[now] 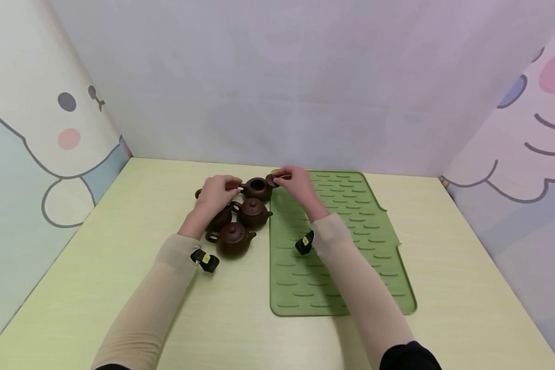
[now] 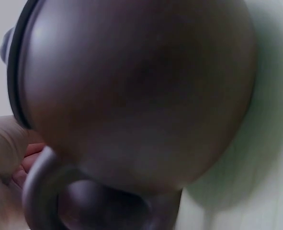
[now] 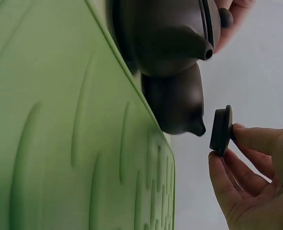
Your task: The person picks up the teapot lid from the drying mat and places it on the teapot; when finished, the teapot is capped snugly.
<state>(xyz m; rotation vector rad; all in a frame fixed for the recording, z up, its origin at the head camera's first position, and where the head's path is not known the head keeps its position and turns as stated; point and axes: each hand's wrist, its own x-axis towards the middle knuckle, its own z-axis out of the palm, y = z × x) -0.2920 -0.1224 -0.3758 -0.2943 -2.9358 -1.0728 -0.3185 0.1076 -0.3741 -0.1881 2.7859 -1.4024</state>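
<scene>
At the back of a group of dark brown teapots, a lidless teapot (image 1: 257, 191) shows its round opening. My left hand (image 1: 216, 194) pinches its handle with the fingertips, reaching over another teapot that the hand partly hides. In my right hand (image 1: 299, 185) the teapot lid (image 3: 221, 129) is pinched between thumb and fingers, held on edge. It is beside the lidless pot's opening, on the spout side, apart from it in the right wrist view. A lidded teapot (image 2: 141, 86) fills the left wrist view, hiding most of the left hand.
Two lidded teapots, a middle one (image 1: 253, 213) and a front one (image 1: 233, 240), stand close together with spouts to the right. A green ridged mat (image 1: 300, 288) lies right of them, under my right forearm. The pale table (image 1: 203, 329) meets a light wall (image 1: 277, 113) behind.
</scene>
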